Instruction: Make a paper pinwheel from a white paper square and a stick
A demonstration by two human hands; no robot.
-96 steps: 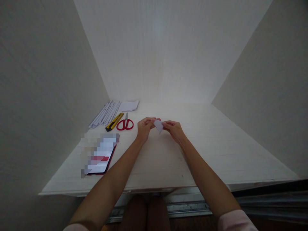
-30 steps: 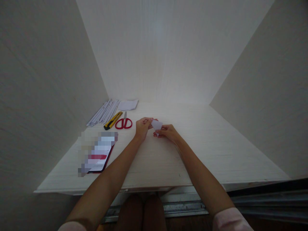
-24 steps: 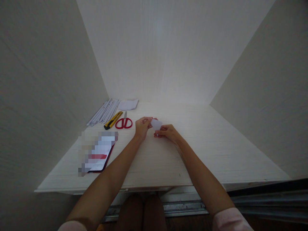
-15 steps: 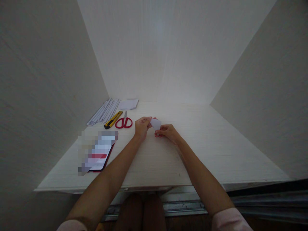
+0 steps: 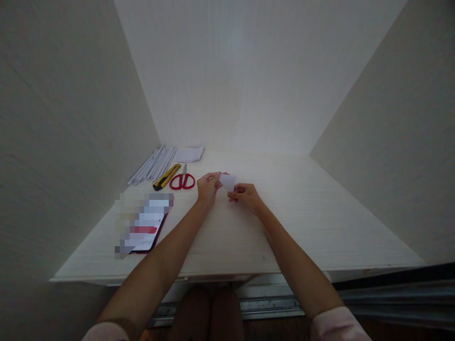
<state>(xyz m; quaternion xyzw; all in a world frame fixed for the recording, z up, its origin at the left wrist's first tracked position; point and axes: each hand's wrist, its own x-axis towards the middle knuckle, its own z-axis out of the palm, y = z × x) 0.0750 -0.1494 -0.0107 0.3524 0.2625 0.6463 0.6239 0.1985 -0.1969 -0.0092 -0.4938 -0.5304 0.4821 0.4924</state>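
Note:
A small piece of white paper (image 5: 228, 182) is held up between my two hands over the middle of the table. My left hand (image 5: 208, 185) pinches its left corner between thumb and fingers. At its lower right edge, my right hand (image 5: 245, 195) is closed with thumb and fingertips on the paper. To the left of my left hand lie red-handled scissors (image 5: 182, 181), blades pointing away. Beside them is a yellow and black utility knife (image 5: 167, 177).
Long, thin folded paper strips (image 5: 153, 166) are piled at the back left, beside a stack of white paper (image 5: 189, 154). A phone (image 5: 147, 227), partly pixelated, lies near my left forearm. Pale walls enclose the white table (image 5: 313, 227) on three sides.
The paper has shifted and turned slightly between my fingers, with both hands still on it. Other things on the table have stayed in place.

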